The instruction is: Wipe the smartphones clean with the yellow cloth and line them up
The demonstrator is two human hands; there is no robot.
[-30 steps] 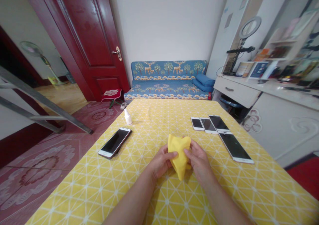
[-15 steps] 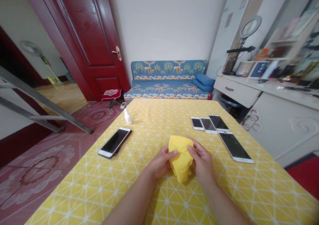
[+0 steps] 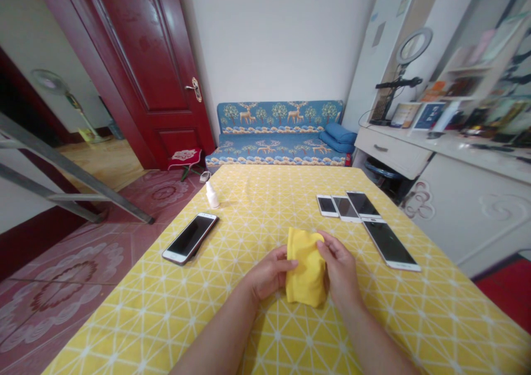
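head view: i have a yellow cloth [image 3: 306,270] up in front of me, between my two hands over the table [image 3: 153,314]. my left hand [image 3: 269,274] pinches its left edge, thumb in front. my right hand [image 3: 342,267] pinches its top right corner. i think the cloth is soft, light and floppy, and it won't break if i squeeze it. edges and corners look like the best spots to grab, since the middle would sag. a phone [image 3: 191,237] lies to my left, near a white bottle [image 3: 213,197], and four more phones [image 3: 390,245] lie to my right.
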